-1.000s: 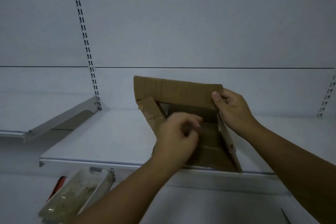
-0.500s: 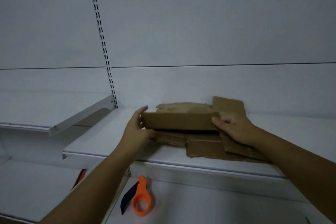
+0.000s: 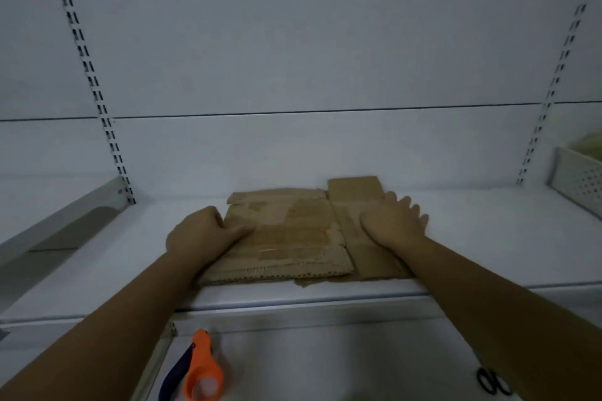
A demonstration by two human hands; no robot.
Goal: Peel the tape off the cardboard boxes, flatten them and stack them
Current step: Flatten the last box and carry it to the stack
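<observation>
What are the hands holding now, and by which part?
Nothing is clearly held. The right hand presses flat on the right part of the cardboard. The left hand lies at its left edge, thumb on top; whether it grips cannot be told.

Flattened brown cardboard boxes (image 3: 293, 238) lie stacked on the white metal shelf (image 3: 130, 270). Fingers of the left hand (image 3: 202, 234) are at their left edge, and fingers of the right hand (image 3: 394, 225) are on top at the right. Well right of those fingers sits a white perforated basket (image 3: 580, 179). Below and nearer than the left fingers, an orange tape dispenser (image 3: 203, 371) lies on the lower shelf (image 3: 325, 368).
</observation>
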